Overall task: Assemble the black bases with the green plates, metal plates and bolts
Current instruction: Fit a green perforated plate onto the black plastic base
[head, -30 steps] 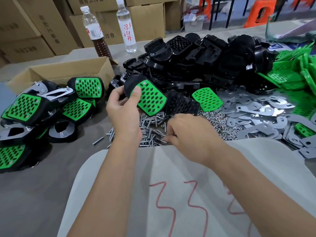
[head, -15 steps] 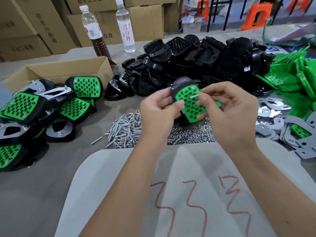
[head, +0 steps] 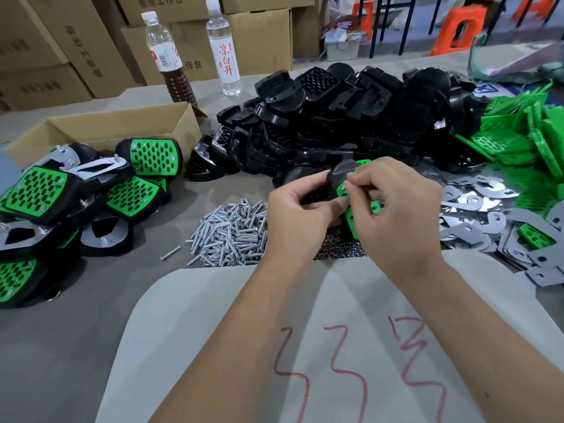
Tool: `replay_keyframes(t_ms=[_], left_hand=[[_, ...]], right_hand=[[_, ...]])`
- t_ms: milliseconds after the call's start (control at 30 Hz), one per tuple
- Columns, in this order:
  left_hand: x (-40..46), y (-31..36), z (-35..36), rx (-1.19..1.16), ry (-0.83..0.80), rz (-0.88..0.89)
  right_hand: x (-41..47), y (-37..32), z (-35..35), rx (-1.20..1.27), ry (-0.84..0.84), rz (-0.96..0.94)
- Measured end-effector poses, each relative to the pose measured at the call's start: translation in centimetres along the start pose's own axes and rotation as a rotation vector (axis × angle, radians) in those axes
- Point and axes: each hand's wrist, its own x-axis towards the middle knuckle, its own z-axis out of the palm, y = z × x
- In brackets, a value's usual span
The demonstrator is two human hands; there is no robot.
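Both hands grip base (head: 341, 175) above bolt pile (head: 232, 233) — left hand (head: 299, 215) holding, right hand (head: 393, 209) pinching.

My right hand (head: 393, 218) hides most of the green plate (head: 374, 206) and whatever my fingertips pinch there. The orange stools (head: 454, 32) behind are blurred.
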Motion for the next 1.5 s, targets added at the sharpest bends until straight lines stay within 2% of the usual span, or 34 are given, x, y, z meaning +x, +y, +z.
replay_keyframes(t_ms=[33, 167, 333, 500, 600, 733, 800, 900, 967, 1100, 1200, 1367, 1500], left_hand=[[-0.1, 0.1, 0.1, -0.021, -0.019, -0.010], [-0.2, 0.1, 0.4, -0.068, 0.024, -0.064], [-0.2, 0.1, 0.6, -0.050, 0.019, -0.040], [0.0, 1.0, 0.1, -0.096, 0.029, -0.032], [0.7, 2.3, -1.1, -0.138, 0.094, -0.012], [1.7, 4.4, -4.1, -0.184, 0.219, 0.027], [2.1, 5.0, -5.8, -0.279, 0.302, 0.020], [2.5, 5.0, -7.3, -0.439, 0.409, -0.032], [2.6, 4.6, -7.6, -0.495, 0.452, -0.072], [2.7, 4.3, -7.2, -0.490, 0.423, -0.116], [2.9, 4.2, -7.0, -0.475, 0.420, -0.128], [2.8, 3.9, -6.2, -0.351, 0.430, -0.163], [2.2, 3.5, -4.6, -0.214, 0.446, -0.122]], right_hand=[[0.0, 0.0, 0.0, -0.002, 0.013, 0.000], [-0.4, 0.2, 0.1, 0.129, 0.049, 0.215], [-0.7, -0.4, 0.6, 0.245, 0.072, 0.414], [-0.3, -0.6, 0.4, 0.067, -0.075, 0.268], [-0.2, -0.8, 0.4, 0.039, -0.189, 0.132], [-0.3, -1.6, 0.6, 0.091, -0.141, 0.086], [-0.6, -2.4, 1.0, 0.099, -0.335, 0.071], [-1.0, -3.9, 2.5, -0.116, -0.803, 0.084], [-0.8, -4.7, 3.0, -0.266, -0.891, 0.089], [-0.3, -5.0, 3.0, -0.232, -0.924, 0.110], [-0.6, -4.2, 2.7, -0.110, -0.853, 0.135], [-0.8, -2.5, 1.4, 0.262, -0.513, 0.288], [-0.6, -1.6, 0.8, 0.508, -0.334, 0.438]])
